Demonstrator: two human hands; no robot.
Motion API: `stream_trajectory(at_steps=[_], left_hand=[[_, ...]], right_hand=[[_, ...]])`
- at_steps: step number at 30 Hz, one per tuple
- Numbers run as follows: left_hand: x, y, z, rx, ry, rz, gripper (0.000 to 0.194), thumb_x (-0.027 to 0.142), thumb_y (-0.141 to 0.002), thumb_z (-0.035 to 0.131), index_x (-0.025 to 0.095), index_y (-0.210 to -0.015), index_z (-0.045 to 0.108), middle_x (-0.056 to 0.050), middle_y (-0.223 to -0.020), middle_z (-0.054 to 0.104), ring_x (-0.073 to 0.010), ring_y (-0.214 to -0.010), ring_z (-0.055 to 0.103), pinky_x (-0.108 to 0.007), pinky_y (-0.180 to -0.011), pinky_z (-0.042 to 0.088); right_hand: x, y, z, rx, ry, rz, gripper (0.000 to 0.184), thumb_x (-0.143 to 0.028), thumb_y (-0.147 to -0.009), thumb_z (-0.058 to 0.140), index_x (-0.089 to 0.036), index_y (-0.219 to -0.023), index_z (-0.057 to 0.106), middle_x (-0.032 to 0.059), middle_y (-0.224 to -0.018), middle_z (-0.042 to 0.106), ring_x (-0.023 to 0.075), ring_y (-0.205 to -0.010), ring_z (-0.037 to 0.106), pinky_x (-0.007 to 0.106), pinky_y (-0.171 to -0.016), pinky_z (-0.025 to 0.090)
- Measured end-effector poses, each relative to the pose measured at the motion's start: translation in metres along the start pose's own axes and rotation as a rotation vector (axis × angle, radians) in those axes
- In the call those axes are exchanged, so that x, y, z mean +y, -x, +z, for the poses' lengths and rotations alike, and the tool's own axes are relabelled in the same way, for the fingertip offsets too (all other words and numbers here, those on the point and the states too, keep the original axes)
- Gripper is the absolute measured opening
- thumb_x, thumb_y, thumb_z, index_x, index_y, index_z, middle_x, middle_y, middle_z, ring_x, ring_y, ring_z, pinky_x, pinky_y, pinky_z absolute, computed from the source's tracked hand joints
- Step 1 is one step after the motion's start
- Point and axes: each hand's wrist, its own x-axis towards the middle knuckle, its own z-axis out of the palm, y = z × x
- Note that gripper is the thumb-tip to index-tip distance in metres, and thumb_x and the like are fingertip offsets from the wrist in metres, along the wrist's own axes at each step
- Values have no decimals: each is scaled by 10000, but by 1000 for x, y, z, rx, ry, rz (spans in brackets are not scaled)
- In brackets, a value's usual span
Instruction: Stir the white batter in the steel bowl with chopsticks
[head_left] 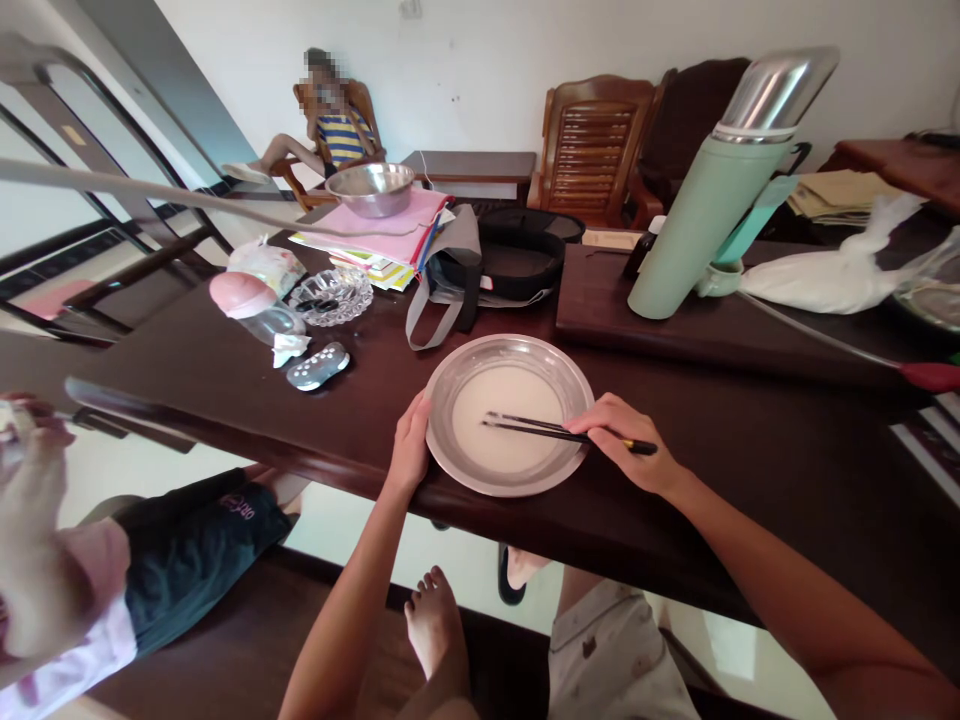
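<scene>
A wide metal bowl (510, 484) rests near the front edge of the dark table, with a white, milky mixture (487, 390) in its bottom. My left hand (411, 440) grips the bowl's left rim, the fingers along its outer side and partly hidden. In my right hand (626, 440) is a pair of black chopsticks (536, 428), held over the right rim. Their whitened tips reach into the white mixture near the bowl's middle.
To the left are a glass ashtray (330, 297), a remote-like device (319, 367) and a pink-lidded container (244, 295). Behind stand a bag (510, 265) and a second metal bowl (371, 190) on folders. A green thermos (697, 220) stands right. People sit at left and behind.
</scene>
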Motion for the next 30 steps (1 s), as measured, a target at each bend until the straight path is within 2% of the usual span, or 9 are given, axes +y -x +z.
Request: stream_trajectory(at_steps=[2,6,8,11,13,17,22,27,30], left_hand=[[1,0,0,9,-11,-3,522,515,-968,438,172,-1292,663,-88,-1370,651,-282,-1312,550,-389,-1136,396],[2,0,1,20,-5,3,515,508,-960,457,165,-1279,671,-86,-1354,662,-285,-1306,552,-401,-1143,387],[2,0,1,20,-3,3,513,509,-959,458,167,-1274,675,-84,-1351,665,-286,-1306,553,-406,-1149,381],[-1,0,1,21,12,-2,520,522,-960,450,175,-1275,675,-84,-1356,661,-287,-1307,555,-410,-1152,379],[-2,0,0,15,15,1,516,522,-964,445,183,-1280,672,-84,-1358,659,-286,-1304,559,-408,-1148,384],[-2,0,0,5,-14,8,514,514,-972,428,186,-1286,669,-84,-1359,657,-282,-1297,564,-402,-1133,404],[-1,0,0,16,-18,12,515,509,-968,439,175,-1288,666,-80,-1360,658,-280,-1299,559,-395,-1139,394],[-1,0,0,8,15,3,490,500,-967,459,190,-1278,675,-66,-1359,660,-278,-1301,556,-393,-1148,380],[-1,0,1,11,23,9,483,493,-968,465,187,-1275,677,-68,-1349,666,-276,-1290,565,-389,-1144,385]], right_hand=[[1,0,-1,26,25,-6,190,-268,-969,538,-255,-960,727,28,-931,790,199,-814,669,393,-749,510],[2,1,-4,191,-39,44,311,-244,-1003,449,-250,-866,729,24,-792,759,185,-707,629,376,-676,479],[2,2,-4,156,-54,45,321,-246,-1006,440,-257,-871,731,24,-798,764,183,-696,624,377,-670,476],[0,1,-2,51,21,9,225,-257,-978,510,-264,-943,732,22,-892,789,194,-753,646,394,-718,491],[0,0,-1,72,60,-1,198,-257,-967,532,-262,-945,728,20,-902,790,197,-771,656,399,-734,491],[1,1,-3,190,-6,42,303,-264,-1001,449,-254,-863,719,27,-786,758,190,-695,647,391,-683,476],[0,1,-2,42,46,-4,212,-257,-974,517,-264,-947,727,22,-898,790,191,-741,649,397,-714,481],[1,2,-4,166,2,20,268,-228,-991,472,-253,-892,720,28,-821,767,188,-716,634,392,-687,467],[0,2,-4,131,-33,25,304,-256,-1002,444,-259,-884,725,27,-799,764,184,-681,624,390,-670,467]])
